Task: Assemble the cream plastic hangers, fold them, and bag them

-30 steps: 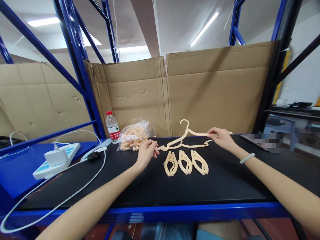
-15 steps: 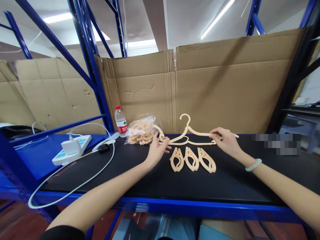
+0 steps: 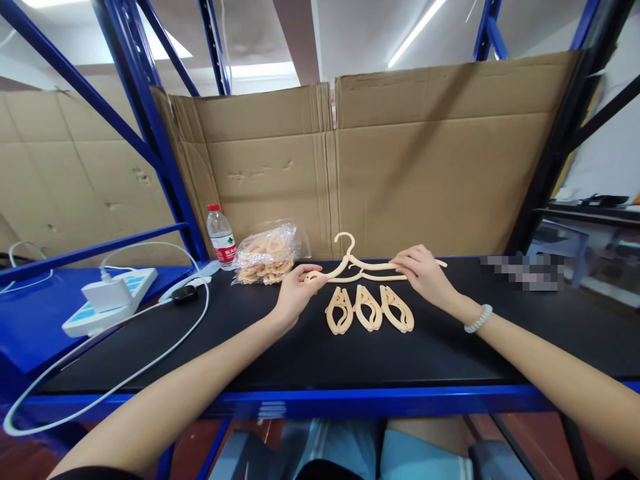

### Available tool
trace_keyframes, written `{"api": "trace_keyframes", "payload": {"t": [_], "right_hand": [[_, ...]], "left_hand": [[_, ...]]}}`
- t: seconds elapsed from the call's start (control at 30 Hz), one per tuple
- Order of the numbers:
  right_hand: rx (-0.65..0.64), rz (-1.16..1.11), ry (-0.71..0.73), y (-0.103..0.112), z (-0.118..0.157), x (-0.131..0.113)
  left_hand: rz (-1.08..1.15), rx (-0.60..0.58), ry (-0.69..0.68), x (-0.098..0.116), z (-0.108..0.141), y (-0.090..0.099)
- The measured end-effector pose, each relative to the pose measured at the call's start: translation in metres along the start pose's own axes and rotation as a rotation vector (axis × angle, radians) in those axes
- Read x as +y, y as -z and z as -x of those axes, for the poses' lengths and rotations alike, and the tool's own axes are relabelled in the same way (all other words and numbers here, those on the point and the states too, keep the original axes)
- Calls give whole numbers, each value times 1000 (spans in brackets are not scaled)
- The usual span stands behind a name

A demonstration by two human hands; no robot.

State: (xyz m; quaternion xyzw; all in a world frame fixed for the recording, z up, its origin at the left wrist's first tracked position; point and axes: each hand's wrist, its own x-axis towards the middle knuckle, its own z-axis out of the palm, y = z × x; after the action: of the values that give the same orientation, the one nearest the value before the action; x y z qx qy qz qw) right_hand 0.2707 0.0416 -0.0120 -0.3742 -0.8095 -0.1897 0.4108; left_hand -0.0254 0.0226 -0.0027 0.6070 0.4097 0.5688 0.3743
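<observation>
An unfolded cream plastic hanger lies near the back of the black tabletop, its hook pointing to the cardboard. My left hand pinches its left end, fingers closed. My right hand grips its right arm, the tip sticking out past the fingers; a pale beaded bracelet is on that wrist. In front of the hanger lie three folded cream hangers in a row: a left one, a middle one and a right one.
Left of my left hand are a clear bag of folded hangers and a water bottle. A white power strip and looping cable lie farther left. Cardboard stands behind the table.
The whole view has shifted, so things appear farther left. My left hand now holds the hanger's left end, where a curved part stood up before; that end now lies flatter.
</observation>
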Motion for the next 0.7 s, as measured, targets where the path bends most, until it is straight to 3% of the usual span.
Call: {"api": "trace_keyframes", "payload": {"t": [0.13, 0.27, 0.47, 0.7], "right_hand": [[15, 242, -25, 6, 2, -2], [-11, 295, -56, 7, 4, -3], [-1, -49, -54, 1, 4, -4], [84, -402, -226, -1, -1, -10]], "left_hand": [[27, -14, 33, -2, 0, -1], [26, -17, 21, -2, 1, -1], [25, 0, 24, -2, 0, -1], [85, -4, 8, -3, -2, 0]]}}
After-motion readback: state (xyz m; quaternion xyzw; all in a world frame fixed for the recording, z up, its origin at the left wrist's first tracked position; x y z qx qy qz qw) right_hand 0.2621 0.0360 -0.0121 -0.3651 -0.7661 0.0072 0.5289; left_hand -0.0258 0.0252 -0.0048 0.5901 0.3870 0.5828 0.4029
